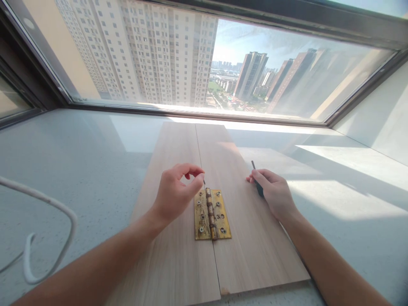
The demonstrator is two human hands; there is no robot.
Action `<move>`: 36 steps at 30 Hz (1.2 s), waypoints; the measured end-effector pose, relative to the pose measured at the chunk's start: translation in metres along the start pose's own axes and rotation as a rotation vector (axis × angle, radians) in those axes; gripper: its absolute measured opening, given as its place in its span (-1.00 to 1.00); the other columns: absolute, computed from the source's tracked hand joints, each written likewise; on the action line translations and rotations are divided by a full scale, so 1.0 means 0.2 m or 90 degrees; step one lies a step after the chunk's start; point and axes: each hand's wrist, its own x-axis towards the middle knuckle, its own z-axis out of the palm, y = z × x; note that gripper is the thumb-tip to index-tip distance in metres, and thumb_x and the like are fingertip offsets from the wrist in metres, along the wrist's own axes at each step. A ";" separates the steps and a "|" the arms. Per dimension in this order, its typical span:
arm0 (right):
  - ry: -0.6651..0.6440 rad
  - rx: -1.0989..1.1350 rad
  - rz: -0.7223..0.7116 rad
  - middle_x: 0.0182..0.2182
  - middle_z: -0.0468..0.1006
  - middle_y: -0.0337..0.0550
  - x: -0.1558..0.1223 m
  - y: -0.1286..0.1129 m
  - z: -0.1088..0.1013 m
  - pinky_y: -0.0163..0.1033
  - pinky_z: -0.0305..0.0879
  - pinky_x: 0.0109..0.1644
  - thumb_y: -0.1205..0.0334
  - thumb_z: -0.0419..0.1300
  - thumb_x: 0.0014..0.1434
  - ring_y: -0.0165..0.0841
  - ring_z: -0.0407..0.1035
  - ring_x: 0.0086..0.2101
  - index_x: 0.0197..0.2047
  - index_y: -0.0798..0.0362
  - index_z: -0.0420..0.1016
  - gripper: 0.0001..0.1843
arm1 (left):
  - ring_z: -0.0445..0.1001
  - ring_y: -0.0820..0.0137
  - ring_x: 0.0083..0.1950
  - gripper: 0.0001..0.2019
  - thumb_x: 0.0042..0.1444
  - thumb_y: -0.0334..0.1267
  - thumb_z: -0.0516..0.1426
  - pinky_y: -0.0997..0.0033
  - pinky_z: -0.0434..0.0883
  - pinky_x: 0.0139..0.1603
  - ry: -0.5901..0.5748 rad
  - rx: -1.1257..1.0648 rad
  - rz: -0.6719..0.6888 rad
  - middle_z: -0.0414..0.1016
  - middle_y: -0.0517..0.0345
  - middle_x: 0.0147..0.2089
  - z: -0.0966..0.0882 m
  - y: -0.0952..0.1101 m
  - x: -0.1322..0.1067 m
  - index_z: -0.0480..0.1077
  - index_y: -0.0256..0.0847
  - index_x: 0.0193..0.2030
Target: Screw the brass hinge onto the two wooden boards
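A worn brass-coloured hinge [212, 214] lies open and flat across the seam between two pale wooden boards [178, 263]. Screw heads show in several of its holes on both leaves. Just above the hinge's upper end, my left hand [178, 191] pinches a small screw [204, 182] between thumb and forefinger; only its dark tip shows. Over the right board's edge, my right hand [276, 191] is closed around a screwdriver [259, 187] with a dark handle. Its short metal shaft points up and away from me, apart from the hinge.
The boards rest on a pale speckled window ledge [350, 255]. A thick white cable [68, 214] curls at the left. Behind the boards stands a dark-framed window [204, 114], with tall buildings outside. A pale wall [382, 106] closes off the right side.
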 end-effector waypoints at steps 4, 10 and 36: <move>-0.019 -0.013 0.011 -0.46 0.53 -0.13 -0.01 -0.01 0.01 -0.18 0.30 -0.19 -0.14 0.23 0.09 -0.25 0.43 -0.35 -0.46 0.06 0.48 -0.60 | 0.40 0.42 -0.37 -0.89 0.05 -0.34 0.15 0.39 0.40 -0.29 0.020 0.003 0.018 0.56 0.19 -0.40 0.01 -0.02 0.00 0.53 -0.20 -0.36; -0.045 -0.044 -0.008 -0.49 0.52 -0.17 -0.01 0.00 -0.01 -0.20 0.28 -0.19 -0.11 0.22 0.12 -0.30 0.40 -0.38 -0.43 0.05 0.50 -0.63 | 0.39 0.42 -0.39 -0.89 0.04 -0.35 0.15 0.38 0.40 -0.30 0.020 0.001 0.021 0.56 0.19 -0.41 0.02 -0.04 0.01 0.53 -0.20 -0.36; -0.397 -0.509 -0.286 -0.27 0.50 -0.24 -0.13 -0.20 -0.01 -0.25 0.22 -0.30 0.16 0.06 0.28 -0.37 0.38 -0.34 -0.16 -0.19 0.60 -0.74 | 0.40 0.44 -0.33 -0.92 0.06 -0.38 0.15 0.44 0.34 -0.26 0.005 -0.025 0.054 0.54 0.22 -0.38 0.03 -0.07 0.00 0.50 -0.22 -0.35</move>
